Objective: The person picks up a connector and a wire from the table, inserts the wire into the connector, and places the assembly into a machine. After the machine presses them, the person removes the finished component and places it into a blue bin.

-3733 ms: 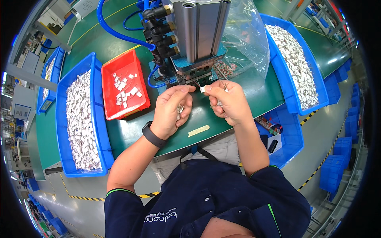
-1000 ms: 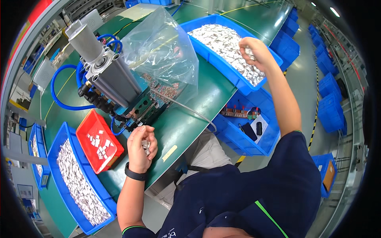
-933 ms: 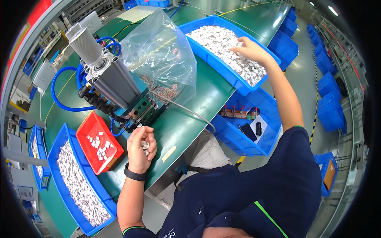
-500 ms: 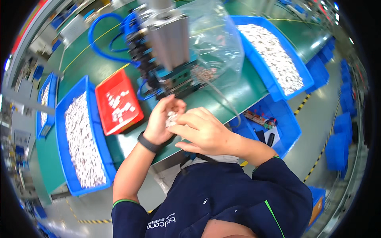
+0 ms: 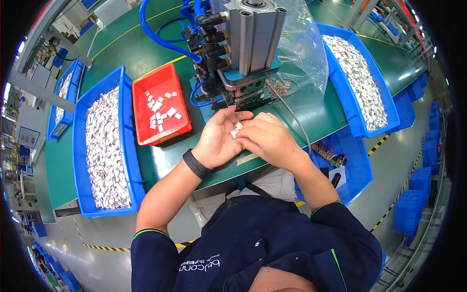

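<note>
My left hand (image 5: 217, 142), a dark band at its wrist, is turned palm up with its fingers curled. It cradles small white square pieces (image 5: 237, 129), some hidden behind the other hand's fingertips. Reaching in from the right, my right hand (image 5: 273, 141) pinches at these same pieces with thumb and fingers. Both hands are over the front edge of the green table (image 5: 165, 168), just before a metal press (image 5: 258, 41) with a silver cylinder block and blue air hoses.
Left of the press stands a red tray (image 5: 158, 138) with several white pieces. Blue bins of white pieces stand at the far left (image 5: 129, 160) and right (image 5: 335, 82). A clear plastic bag (image 5: 314, 58) lies beside the press. Below the right edge hangs an open blue bin (image 5: 362, 173) with tools.
The whole view has shifted, so the press and trays sit higher and further right. My left palm shows more openly, with fewer white pieces visible; my right fingers stay at them.
</note>
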